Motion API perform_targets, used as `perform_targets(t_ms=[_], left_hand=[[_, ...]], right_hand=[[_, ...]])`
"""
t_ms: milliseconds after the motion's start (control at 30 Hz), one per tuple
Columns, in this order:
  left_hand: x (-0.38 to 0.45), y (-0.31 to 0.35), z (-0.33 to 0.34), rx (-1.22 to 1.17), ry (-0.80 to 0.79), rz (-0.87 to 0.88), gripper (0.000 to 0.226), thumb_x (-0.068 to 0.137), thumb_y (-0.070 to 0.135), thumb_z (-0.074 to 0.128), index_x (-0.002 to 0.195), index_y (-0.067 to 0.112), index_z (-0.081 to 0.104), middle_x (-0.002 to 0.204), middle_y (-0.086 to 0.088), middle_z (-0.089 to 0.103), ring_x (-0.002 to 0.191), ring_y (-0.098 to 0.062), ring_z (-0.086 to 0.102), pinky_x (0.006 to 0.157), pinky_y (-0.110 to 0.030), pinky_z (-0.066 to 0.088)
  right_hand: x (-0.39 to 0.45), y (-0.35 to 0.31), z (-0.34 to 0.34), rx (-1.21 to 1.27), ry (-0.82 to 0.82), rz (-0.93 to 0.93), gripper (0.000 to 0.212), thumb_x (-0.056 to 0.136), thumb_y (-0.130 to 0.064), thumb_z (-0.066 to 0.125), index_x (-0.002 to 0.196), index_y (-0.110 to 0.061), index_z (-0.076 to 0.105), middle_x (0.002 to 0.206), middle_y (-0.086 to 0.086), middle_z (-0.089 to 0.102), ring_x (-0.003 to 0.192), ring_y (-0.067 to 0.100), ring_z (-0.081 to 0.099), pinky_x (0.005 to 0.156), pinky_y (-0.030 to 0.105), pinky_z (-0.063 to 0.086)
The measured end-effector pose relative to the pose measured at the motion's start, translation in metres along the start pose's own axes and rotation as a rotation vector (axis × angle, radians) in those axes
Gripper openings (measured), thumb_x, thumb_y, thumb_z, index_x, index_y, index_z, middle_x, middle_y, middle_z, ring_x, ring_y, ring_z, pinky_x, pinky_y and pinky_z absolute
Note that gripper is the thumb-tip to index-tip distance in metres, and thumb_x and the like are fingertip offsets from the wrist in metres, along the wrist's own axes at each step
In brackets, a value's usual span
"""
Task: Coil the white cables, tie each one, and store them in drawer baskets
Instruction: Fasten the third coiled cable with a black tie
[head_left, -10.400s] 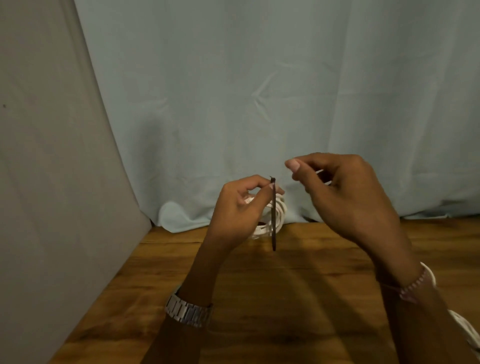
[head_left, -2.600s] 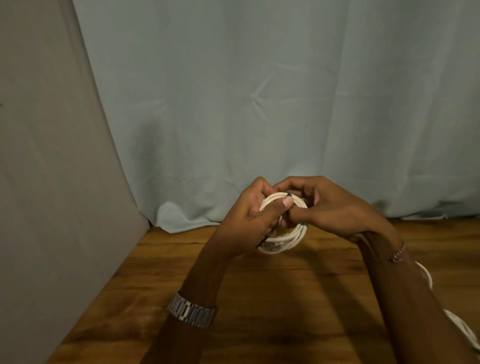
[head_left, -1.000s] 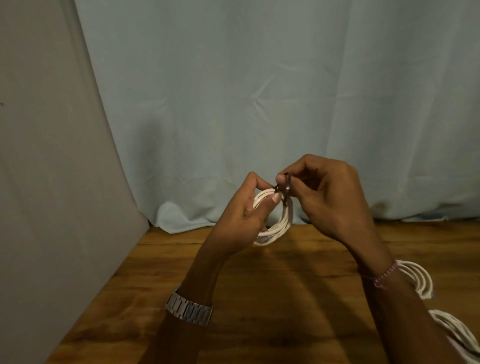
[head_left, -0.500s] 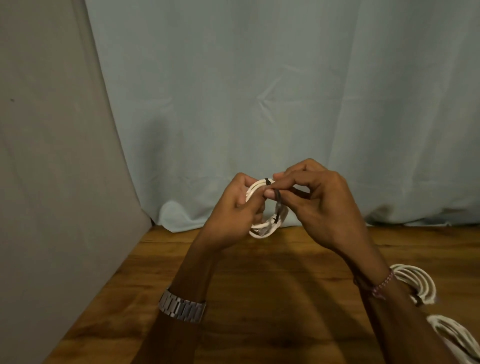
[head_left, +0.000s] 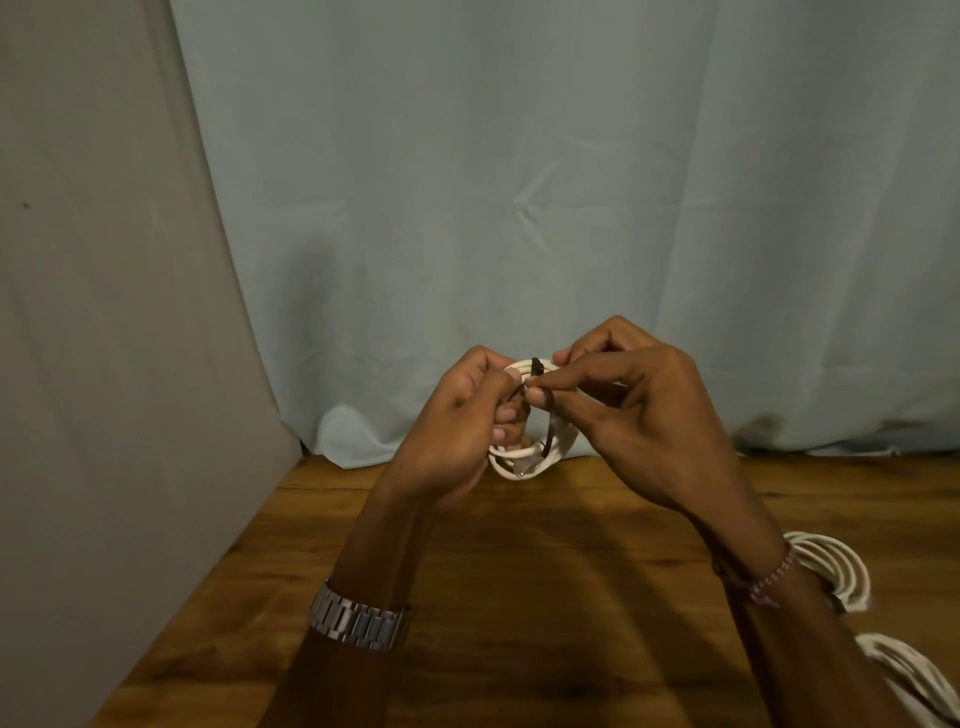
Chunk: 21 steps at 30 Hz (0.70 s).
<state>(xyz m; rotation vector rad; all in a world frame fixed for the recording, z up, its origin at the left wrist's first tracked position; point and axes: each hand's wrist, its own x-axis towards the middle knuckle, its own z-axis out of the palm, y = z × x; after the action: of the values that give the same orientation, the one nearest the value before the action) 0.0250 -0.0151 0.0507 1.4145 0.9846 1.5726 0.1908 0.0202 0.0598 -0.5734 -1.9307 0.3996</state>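
Pale curtain behind, wooden counter (head_left: 519, 597) below: left hand (head_left: 457, 431) grips the coiled white cable (head_left: 519, 462) at centre, right hand (head_left: 623, 410) apparently pinching the dark tie (head_left: 536, 366) at 12 o'clock—cinch snugly, keeping loops bunched.

1. Coiled white cable (head_left: 524, 460): left side hidden behind left hand (head_left: 457, 431).
2. Dark tie (head_left: 548, 434): upper end covered by right hand (head_left: 634, 415) fingertips.
3. Second coil (head_left: 841, 566): partly behind right wrist.
4. Third coil (head_left: 914, 680): cut off by the frame corner.
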Motion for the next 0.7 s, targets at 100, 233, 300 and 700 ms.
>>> perform_targets(t_ms=[100, 233, 300, 700], left_hand=[[-0.001, 0.002, 0.001, -0.012, 0.005, 0.013, 0.019, 0.107, 0.01, 0.037, 0.091, 0.006, 0.047, 0.068, -0.005, 0.044, 0.05, -0.004, 0.033, 0.048, -0.018, 0.031], [-0.001, 0.003, 0.003, -0.072, 0.002, 0.018, 0.015, 0.106, 0.008, 0.041, 0.092, 0.006, 0.048, 0.068, -0.008, 0.043, 0.047, -0.004, 0.032, 0.045, -0.017, 0.032], [-0.001, 0.003, 0.004, -0.074, -0.003, 0.025, 0.01, 0.104, 0.006, 0.045, 0.095, 0.005, 0.049, 0.065, -0.007, 0.053, 0.046, -0.005, 0.033, 0.045, -0.018, 0.032], [0.0, -0.006, 0.004, 0.098, 0.028, 0.133, 0.007, 0.101, 0.01, 0.056, 0.099, 0.004, 0.058, 0.058, 0.005, 0.051, 0.05, -0.009, 0.037, 0.05, -0.029, 0.03]], right_hand=[[0.0, -0.001, -0.003, -0.023, -0.018, -0.019, 0.016, 0.082, -0.014, 0.083, 0.096, -0.021, 0.083, 0.091, -0.005, 0.064, 0.098, 0.008, 0.066, 0.079, 0.041, 0.06], [0.0, -0.002, -0.008, -0.109, -0.039, -0.078, 0.008, 0.083, -0.012, 0.083, 0.083, -0.02, 0.079, 0.091, -0.004, 0.062, 0.094, 0.011, 0.067, 0.076, 0.034, 0.059], [0.0, -0.002, -0.007, -0.183, -0.03, -0.128, 0.013, 0.083, -0.014, 0.082, 0.079, -0.023, 0.075, 0.092, -0.004, 0.06, 0.093, 0.013, 0.066, 0.074, 0.029, 0.057], [-0.005, -0.007, -0.012, -0.523, -0.158, -0.149, 0.01, 0.086, -0.019, 0.078, 0.095, -0.024, 0.079, 0.112, 0.001, 0.06, 0.083, 0.008, 0.053, 0.068, 0.011, 0.037]])
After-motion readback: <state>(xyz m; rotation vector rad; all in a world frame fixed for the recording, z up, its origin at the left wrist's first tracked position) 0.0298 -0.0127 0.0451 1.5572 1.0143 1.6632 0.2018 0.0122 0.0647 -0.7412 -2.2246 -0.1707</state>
